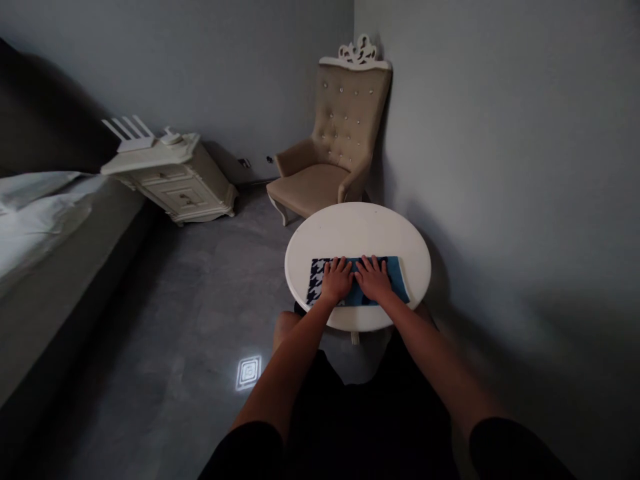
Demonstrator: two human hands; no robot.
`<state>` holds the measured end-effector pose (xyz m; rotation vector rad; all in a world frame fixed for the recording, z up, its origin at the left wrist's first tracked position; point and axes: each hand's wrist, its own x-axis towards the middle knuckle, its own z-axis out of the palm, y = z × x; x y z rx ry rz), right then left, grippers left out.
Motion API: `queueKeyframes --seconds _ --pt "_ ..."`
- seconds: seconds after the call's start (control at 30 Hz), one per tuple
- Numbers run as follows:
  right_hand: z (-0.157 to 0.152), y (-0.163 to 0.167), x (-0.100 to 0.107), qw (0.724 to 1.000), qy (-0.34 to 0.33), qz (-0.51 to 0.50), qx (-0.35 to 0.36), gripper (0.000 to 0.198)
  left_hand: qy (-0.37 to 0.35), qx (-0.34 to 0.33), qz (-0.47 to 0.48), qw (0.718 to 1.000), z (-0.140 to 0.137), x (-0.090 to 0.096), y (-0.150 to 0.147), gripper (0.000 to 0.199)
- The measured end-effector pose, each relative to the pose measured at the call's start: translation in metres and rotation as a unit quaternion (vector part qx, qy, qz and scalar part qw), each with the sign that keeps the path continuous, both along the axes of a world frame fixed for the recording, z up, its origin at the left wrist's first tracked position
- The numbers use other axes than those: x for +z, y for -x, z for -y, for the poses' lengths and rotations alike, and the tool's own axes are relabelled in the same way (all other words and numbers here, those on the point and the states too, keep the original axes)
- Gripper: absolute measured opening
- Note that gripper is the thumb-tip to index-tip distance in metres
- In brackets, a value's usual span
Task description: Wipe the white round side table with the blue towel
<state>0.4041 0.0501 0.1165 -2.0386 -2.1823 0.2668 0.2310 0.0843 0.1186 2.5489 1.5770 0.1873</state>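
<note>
A folded cloth (400, 283), blue with dark patches and a black-and-white houndstooth part at its left end, lies flat near the front edge of a round white table (357, 230). My left hand (337, 279) rests palm down on it, near where the houndstooth meets the blue, fingers spread. Beside it my right hand (374, 277) lies flat on the blue part, fingers also spread. The two hands are close together, thumbs almost meeting. Whatever part of the cloth is under the palms is hidden.
Behind the table stands a tan tufted armchair (315, 183) with a carved white crest. A white nightstand (185, 190) at the left bears a white router (133, 137) and a small white object (171, 138). A bed (55, 233) fills the left edge; a grey wall (500, 167) is on the right.
</note>
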Motion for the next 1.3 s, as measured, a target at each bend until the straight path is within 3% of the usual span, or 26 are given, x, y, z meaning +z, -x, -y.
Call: queueKeyframes --seconds 0.2,0.4,0.5,0.6,0.73,0.83,0.93,1.13,1.3 --pt "0.011 -0.07 -0.02 0.996 -0.006 0.03 -0.078 0.073 -0.002 0.053 -0.004 0.999 -0.004 -0.009 0.053 0.068" --pt "0.018 -0.105 -0.022 0.991 0.013 0.036 -0.13 0.076 0.016 0.061 0.001 0.998 -0.009 -0.01 0.07 0.072" --pt "0.019 -0.105 -0.013 0.989 0.035 0.042 -0.14 0.077 0.012 0.069 -0.007 0.997 -0.009 -0.002 0.075 0.072" --pt "0.019 -0.084 -0.001 0.989 0.005 0.048 -0.14 0.08 -0.023 0.075 -0.011 0.997 -0.002 0.008 0.067 0.071" --pt "0.02 -0.024 0.01 0.996 -0.079 0.038 -0.026 0.076 -0.052 0.004 0.007 0.999 0.015 0.011 0.027 0.068" --pt "0.023 0.006 0.005 0.997 -0.07 0.025 0.035 0.07 -0.023 -0.018 0.01 1.0 0.026 0.004 0.004 0.065" --pt "0.028 -0.007 -0.009 0.999 -0.033 0.028 0.021 0.073 -0.005 -0.001 0.01 1.0 0.028 -0.006 0.012 0.067" --pt "0.043 -0.069 -0.029 0.998 -0.028 0.061 -0.008 0.079 0.007 0.026 0.011 1.0 0.019 -0.02 0.069 0.073" --pt "0.046 -0.072 -0.028 0.998 -0.013 0.066 -0.01 0.079 0.022 0.012 0.004 1.0 0.011 -0.022 0.093 0.071"
